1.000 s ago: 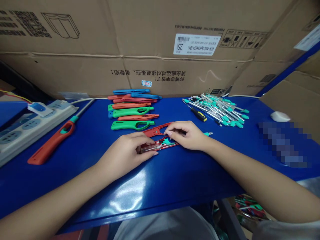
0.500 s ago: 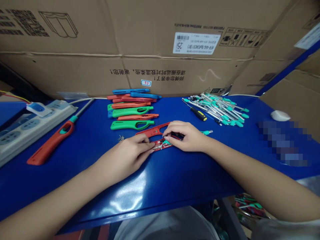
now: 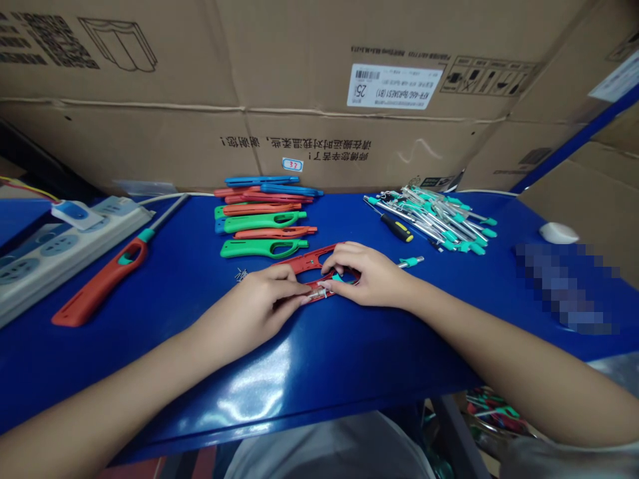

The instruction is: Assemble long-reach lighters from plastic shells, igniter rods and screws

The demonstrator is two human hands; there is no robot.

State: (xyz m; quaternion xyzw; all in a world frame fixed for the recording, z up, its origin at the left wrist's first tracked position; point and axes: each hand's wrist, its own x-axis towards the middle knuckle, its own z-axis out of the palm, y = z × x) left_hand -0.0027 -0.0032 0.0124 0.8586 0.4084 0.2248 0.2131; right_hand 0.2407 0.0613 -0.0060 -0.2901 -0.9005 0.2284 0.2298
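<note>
An open red lighter shell [image 3: 310, 261] lies on the blue table [image 3: 324, 359] between my hands, with a metal tube and teal tip [image 3: 410, 261] sticking out to the right. My left hand [image 3: 259, 305] pinches the shell's near left end, fingers closed on it. My right hand [image 3: 368, 274] curls over the shell's middle and presses small clear and teal inner parts [image 3: 324, 289] into it.
A stack of green, orange and blue shell halves [image 3: 264, 219] lies behind my hands. A pile of metal tubes with teal tips [image 3: 439, 216] and a black-and-yellow screwdriver [image 3: 397, 228] sit at back right. A finished red lighter [image 3: 100, 283] and power strip [image 3: 54, 243] are at left. Cardboard boxes [image 3: 319, 93] wall off the back.
The clear inner piece under my left fingers has slid right into the shell. My left fingertips have closed in toward my right hand. The shell and its tube shifted slightly away from me.
</note>
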